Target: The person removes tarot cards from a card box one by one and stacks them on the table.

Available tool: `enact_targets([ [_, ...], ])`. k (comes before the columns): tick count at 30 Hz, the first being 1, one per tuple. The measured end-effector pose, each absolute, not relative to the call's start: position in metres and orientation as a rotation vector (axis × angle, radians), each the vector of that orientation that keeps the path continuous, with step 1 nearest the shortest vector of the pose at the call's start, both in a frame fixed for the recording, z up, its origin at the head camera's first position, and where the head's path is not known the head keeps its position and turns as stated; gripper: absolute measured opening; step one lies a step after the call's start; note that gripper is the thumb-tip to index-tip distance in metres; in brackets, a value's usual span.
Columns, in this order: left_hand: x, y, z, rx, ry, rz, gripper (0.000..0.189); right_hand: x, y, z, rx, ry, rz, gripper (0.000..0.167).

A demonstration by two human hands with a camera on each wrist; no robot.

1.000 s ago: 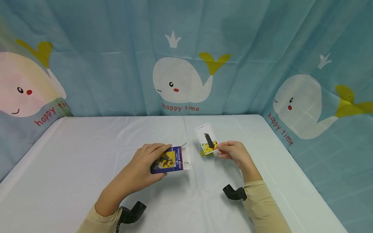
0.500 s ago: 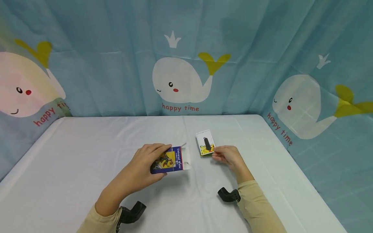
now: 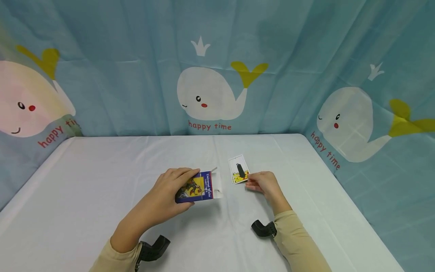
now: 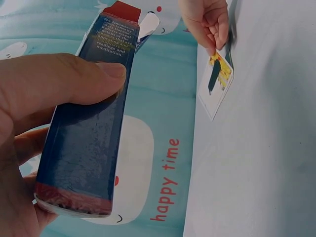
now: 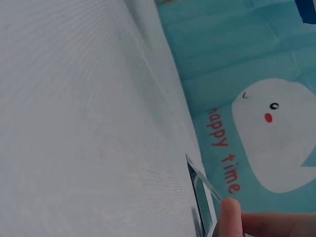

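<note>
My left hand (image 3: 171, 189) grips a blue tarot card box (image 3: 195, 187), thumb on one narrow side and fingers on the other. The box's end flaps (image 3: 216, 187) stand open toward the right. In the left wrist view the thumb lies across the box's printed blue side (image 4: 81, 143). My right hand (image 3: 266, 183) pinches the near right corner of a tarot card (image 3: 238, 169) with a dark cloaked figure on it. That card overlaps another card beneath, nearly hidden. From the right wrist, the upper card (image 5: 207, 182) shows almost edge-on, slanting over a darker one.
A white cloth covers the table (image 3: 112, 162). Behind and at the sides hangs a blue curtain (image 3: 142, 75) with printed whales. A black wrist mount (image 3: 154, 247) sticks out from the left sleeve, another black mount (image 3: 264, 229) from the right.
My right hand has moved left and down with the pinched card, bringing it over the lower card, whose green edge is now covered. My left hand and the box have stayed in place.
</note>
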State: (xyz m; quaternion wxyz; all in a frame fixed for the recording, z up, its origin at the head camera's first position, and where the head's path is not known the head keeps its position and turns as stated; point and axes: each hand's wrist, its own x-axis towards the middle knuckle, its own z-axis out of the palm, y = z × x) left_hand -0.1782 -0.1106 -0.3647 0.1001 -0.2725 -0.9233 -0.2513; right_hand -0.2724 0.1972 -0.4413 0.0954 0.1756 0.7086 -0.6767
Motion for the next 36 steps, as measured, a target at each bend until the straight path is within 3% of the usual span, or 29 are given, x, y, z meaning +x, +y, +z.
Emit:
enact_targets([
  [9, -0.1781, -0.1111, -0.3655, -0.807, -2.718, -0.743, 0.077, -0.2723, 0.1986, -0.4424, 0.516, 2.220, -1.884, 0.016],
  [36, -0.1780, -0.1095, -0.3666, -0.806, -2.727, -0.749, 0.078, -0.2695, 0.1981, -0.4396, 0.412, 2.483, -1.473, 0.025],
])
